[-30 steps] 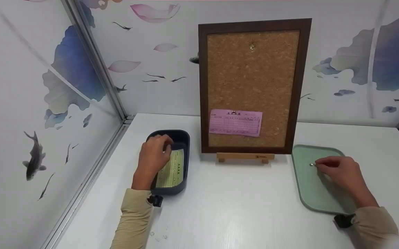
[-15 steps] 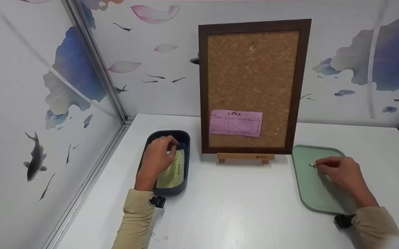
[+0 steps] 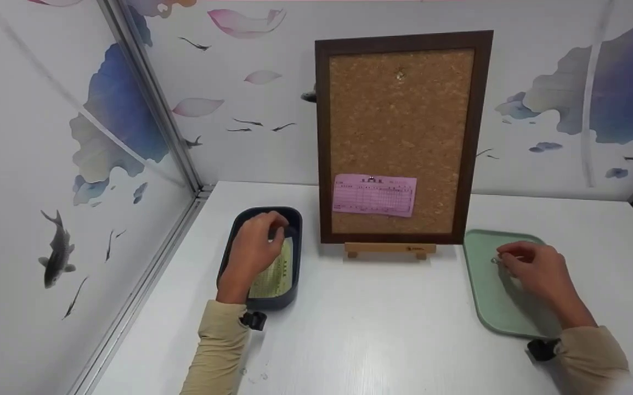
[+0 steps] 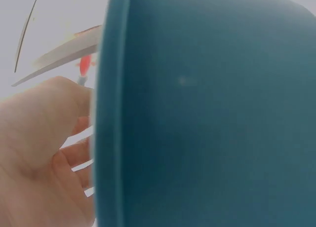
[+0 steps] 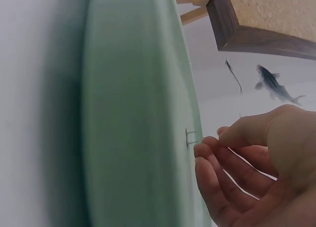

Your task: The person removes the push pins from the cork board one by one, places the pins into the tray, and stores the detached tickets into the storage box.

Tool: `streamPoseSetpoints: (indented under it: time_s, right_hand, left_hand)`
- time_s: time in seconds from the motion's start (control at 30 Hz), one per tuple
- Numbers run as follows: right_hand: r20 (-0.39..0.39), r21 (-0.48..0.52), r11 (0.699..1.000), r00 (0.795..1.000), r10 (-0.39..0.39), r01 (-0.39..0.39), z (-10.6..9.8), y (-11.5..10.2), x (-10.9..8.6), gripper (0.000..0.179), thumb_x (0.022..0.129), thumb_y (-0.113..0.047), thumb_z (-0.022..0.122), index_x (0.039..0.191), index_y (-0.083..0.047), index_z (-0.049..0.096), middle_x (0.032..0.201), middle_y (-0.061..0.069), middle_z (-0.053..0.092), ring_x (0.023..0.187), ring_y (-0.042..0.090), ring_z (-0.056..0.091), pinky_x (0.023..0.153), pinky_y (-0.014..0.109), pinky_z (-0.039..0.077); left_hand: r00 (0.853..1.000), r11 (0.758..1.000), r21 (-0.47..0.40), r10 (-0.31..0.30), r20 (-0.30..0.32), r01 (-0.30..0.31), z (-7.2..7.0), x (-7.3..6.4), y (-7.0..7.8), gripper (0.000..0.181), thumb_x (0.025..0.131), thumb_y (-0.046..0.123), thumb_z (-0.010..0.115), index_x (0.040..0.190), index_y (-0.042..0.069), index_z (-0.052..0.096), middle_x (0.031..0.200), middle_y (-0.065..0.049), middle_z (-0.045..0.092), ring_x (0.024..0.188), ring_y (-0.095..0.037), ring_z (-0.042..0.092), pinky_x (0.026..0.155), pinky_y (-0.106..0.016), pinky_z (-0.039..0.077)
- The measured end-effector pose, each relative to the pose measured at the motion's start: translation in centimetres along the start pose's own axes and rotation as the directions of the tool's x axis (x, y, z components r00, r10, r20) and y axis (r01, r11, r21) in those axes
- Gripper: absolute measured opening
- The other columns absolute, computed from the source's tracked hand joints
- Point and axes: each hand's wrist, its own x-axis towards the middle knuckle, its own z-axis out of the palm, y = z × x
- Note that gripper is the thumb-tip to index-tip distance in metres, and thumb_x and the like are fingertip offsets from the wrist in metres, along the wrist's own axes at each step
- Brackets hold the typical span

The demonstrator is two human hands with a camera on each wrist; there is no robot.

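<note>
Over the dark blue bin (image 3: 298, 258) is my left hand (image 3: 253, 241), fingers loosely bent, with a gap between thumb and forefinger. Yellow-green printed slips (image 3: 278, 274) lie in the bin beneath it. The left wrist view shows this hand (image 4: 44, 148) partly hidden by the bin wall (image 4: 217, 118). At the right, my right hand (image 3: 536, 271) brings thumb and fingertips together over the green tray (image 3: 492, 312). A tiny silver metal piece (image 3: 495, 260) is at its fingertips. In the right wrist view, thin wire-like prongs (image 5: 190, 138) show beside the fingertips; whether they are pinched is unclear.
A framed corkboard (image 3: 399, 126) stands on a small wooden easel (image 3: 390, 248) between the hands. Pinned low on it is a pink printed slip (image 3: 374, 196). A small shiny piece (image 3: 400, 75) sits near its top. White patterned walls (image 3: 250, 148) enclose the table's back and left.
My left hand has shifted slightly right over the bin. My right fingertips have risen a little and moved slightly left beside the silver piece.
</note>
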Motion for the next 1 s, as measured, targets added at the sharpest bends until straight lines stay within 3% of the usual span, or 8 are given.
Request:
streamPoseSetpoints:
  time_s: [0.43, 0.73, 1.0]
  right_hand:
    - [-0.026, 0.038, 0.983, 0.984, -0.177, 0.177, 2.0, -6.3, -0.1, 0.019, 0.103, -0.018, 0.074, 0.117, -0.006, 0.081, 0.109, 0.014, 0.082, 0.090, -0.009, 0.066, 0.075, 0.012, 0.054]
    - [-0.021, 0.052, 0.971, 0.973, -0.231, 0.232, 4.0, -10.5, -0.2, 0.014, 0.102, -0.014, 0.074, 0.114, -0.010, 0.080, 0.107, 0.006, 0.083, 0.095, 0.012, 0.075, 0.081, 0.013, 0.055]
    - [-0.026, 0.113, 0.959, 0.965, -0.260, 0.262, 6.3, -13.5, 0.4, 0.013, 0.101, -0.011, 0.075, 0.114, -0.009, 0.080, 0.109, 0.008, 0.082, 0.098, 0.023, 0.078, 0.080, 0.015, 0.057]
  left_hand:
    - [0.998, 0.994, -0.095, 0.052, -0.032, -0.055, -0.1, 0.2, 2.7, 0.019, 0.104, 0.009, 0.069, 0.121, 0.012, 0.077, 0.117, -0.005, 0.078, 0.110, -0.018, 0.073, 0.097, -0.037, 0.061]
    - [0.994, 0.981, -0.171, 0.088, -0.058, -0.096, 0.3, 0.6, 4.8, 0.022, 0.103, 0.007, 0.068, 0.123, 0.013, 0.076, 0.118, -0.004, 0.076, 0.108, -0.017, 0.071, 0.096, -0.036, 0.061]
    - [0.997, 0.972, -0.221, 0.066, -0.050, -0.076, 1.4, 1.4, 6.0, 0.028, 0.103, 0.008, 0.069, 0.131, 0.014, 0.071, 0.136, -0.008, 0.068, 0.121, -0.029, 0.071, 0.103, -0.045, 0.060]
